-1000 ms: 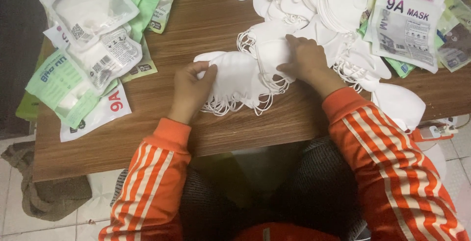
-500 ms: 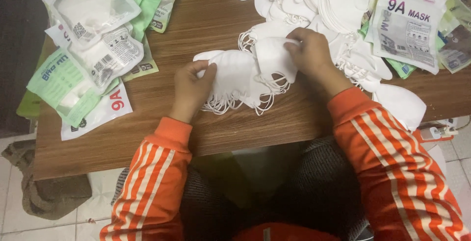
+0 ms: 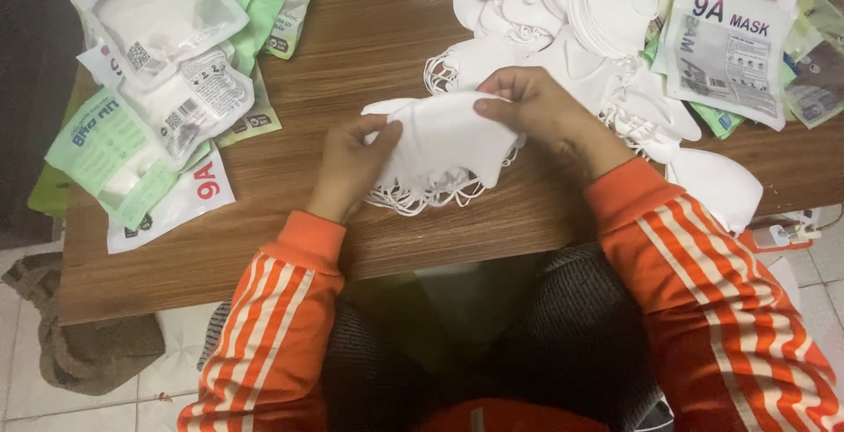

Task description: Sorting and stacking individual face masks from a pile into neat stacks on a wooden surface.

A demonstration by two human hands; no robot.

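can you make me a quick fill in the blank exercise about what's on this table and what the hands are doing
1. Both hands, the left hand and the right hand, hold a small stack of ____ face masks.
2. The table is made of ____.
3. The big pile of loose masks lies toward the person's ____ side.
4. The sleeves are ____ with white stripes.

Missing words: white; wood; right; orange

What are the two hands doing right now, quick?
Left hand: closed on the left end of the stack of white masks.
Right hand: pinching the stack's top right edge.
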